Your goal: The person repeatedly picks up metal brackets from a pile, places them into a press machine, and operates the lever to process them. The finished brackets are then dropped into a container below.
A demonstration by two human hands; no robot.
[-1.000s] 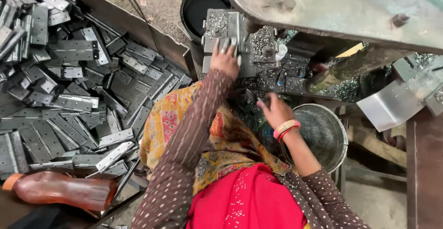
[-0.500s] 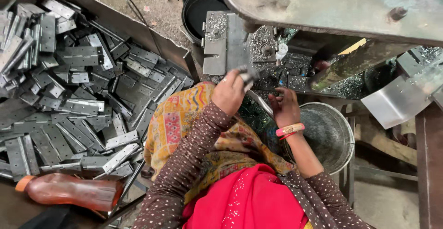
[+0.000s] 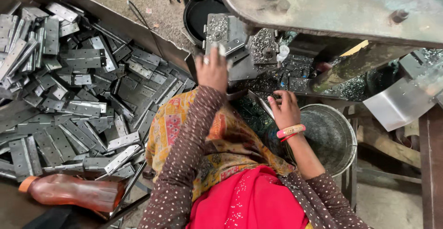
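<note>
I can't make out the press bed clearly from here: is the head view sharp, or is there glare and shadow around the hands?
Head view: mostly sharp, lit by soft daylight; the pile of flat metal plates shows pale sheen, no blown glare; the left hand is slightly blurred at the fingers; the right hand is crisp; the bed under the press arm sits in deep shadow, details murky.

A dark, shallow metal tray [image 3: 138, 30] is carrying a heap of flat grey steel hinge plates [image 3: 69, 99] and a brown plastic bottle [image 3: 74, 192].
</note>
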